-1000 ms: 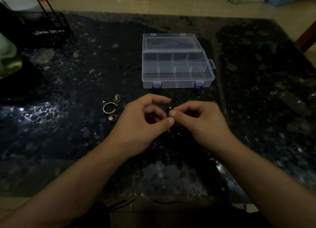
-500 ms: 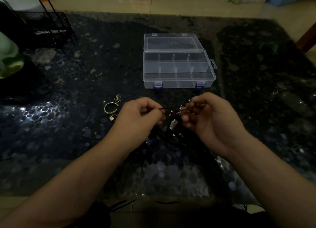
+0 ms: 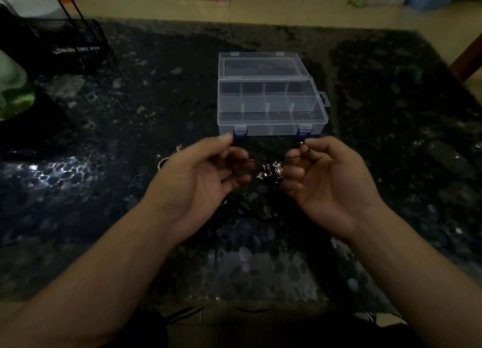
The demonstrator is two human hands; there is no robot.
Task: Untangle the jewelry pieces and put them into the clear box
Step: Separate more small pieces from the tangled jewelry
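A dim view down onto a dark pebble-patterned table (image 3: 78,191). At far left, small gold jewelry pieces (image 3: 167,159) lie on the table, partly hidden behind the left hand (image 3: 200,178). That hand's thumb and curled fingers pinch one end of a thin black cord (image 3: 250,149). A silvery tangle (image 3: 271,170) hangs between the hands. The right hand (image 3: 331,180), fingers curled, pinches the cord's other end. Just beyond both hands sits the clear box (image 3: 271,128), lid open, its compartments bare.
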